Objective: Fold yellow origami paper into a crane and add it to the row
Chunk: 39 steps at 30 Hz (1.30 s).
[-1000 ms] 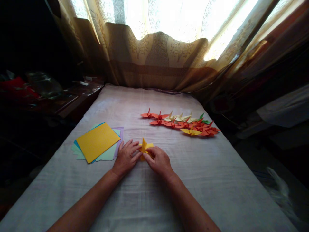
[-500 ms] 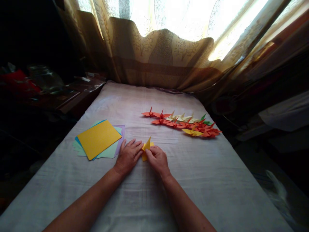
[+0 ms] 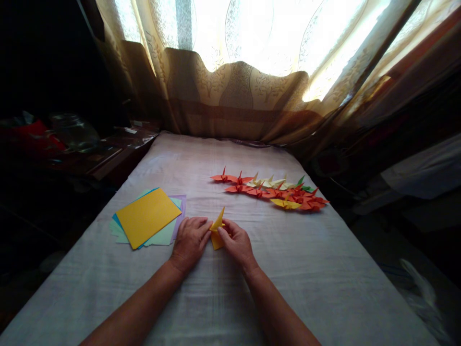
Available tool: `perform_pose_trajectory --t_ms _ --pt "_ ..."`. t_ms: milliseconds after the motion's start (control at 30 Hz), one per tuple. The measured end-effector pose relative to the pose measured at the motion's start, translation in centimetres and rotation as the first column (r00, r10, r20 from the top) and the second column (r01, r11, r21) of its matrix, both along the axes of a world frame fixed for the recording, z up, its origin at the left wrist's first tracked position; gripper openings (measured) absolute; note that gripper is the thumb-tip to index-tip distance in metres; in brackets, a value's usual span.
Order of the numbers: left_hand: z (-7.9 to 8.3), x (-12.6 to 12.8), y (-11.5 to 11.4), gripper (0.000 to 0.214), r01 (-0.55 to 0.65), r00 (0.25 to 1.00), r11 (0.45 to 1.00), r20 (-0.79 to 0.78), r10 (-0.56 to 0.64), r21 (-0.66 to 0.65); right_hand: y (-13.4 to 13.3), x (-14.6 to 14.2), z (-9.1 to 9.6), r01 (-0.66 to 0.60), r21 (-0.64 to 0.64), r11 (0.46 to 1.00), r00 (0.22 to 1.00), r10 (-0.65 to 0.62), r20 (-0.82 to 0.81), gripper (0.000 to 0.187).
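A small, partly folded piece of yellow paper (image 3: 217, 234) lies on the white cloth (image 3: 216, 298), with one pointed flap sticking up. My left hand (image 3: 190, 240) rests on its left edge, fingers curled and pressing on the fold. My right hand (image 3: 236, 241) pinches the paper from the right with thumb and fingertips. Both forearms reach in from the bottom of the view.
A stack of coloured paper sheets (image 3: 147, 217), yellow on top, lies to the left of my hands. Several folded paper cranes (image 3: 272, 189) in red, orange, yellow and green lie in a row at the right. Beyond hangs a curtain (image 3: 237, 91); dark clutter (image 3: 68, 137) sits left.
My hands have stayed on the yellow paper and worked the fold. The raised flap has turned from a broad shape into a narrow upright point.
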<state>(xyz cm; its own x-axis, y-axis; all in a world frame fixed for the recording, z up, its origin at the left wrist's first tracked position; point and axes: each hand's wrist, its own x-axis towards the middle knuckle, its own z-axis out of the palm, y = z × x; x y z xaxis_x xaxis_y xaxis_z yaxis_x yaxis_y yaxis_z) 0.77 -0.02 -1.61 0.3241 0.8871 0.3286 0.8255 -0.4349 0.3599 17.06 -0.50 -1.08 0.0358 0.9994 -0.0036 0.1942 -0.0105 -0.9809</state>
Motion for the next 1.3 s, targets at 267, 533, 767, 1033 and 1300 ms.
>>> perform_pose_trajectory --t_ms 267,533,767,1033,1300 --pt "0.5 0.2 -0.4 0.025 -0.001 1.0 0.997 0.026 0.003 -0.075 -0.1 1.8 1.1 -0.078 0.154 0.985 0.911 0.008 0.412 0.013" --pt "0.7 0.4 -0.4 0.022 -0.002 0.995 0.997 0.096 0.009 -0.074 0.7 0.4 -0.1 0.017 0.162 0.987 0.884 -0.09 0.458 0.014" --pt "1.4 0.9 0.1 0.017 -0.076 0.989 0.987 0.118 0.093 -0.139 1.0 0.7 -0.1 -0.029 0.083 0.996 0.939 -0.001 0.344 0.016" --pt "2.1 1.5 0.8 0.018 -0.109 0.977 0.968 0.156 0.147 -0.226 4.0 4.3 0.5 -0.127 0.244 0.962 0.865 -0.013 0.502 0.028" --pt "1.9 1.6 1.1 0.022 -0.109 0.974 0.966 0.168 0.15 -0.234 4.4 4.0 0.0 -0.274 0.192 0.942 0.808 0.118 0.577 0.02"
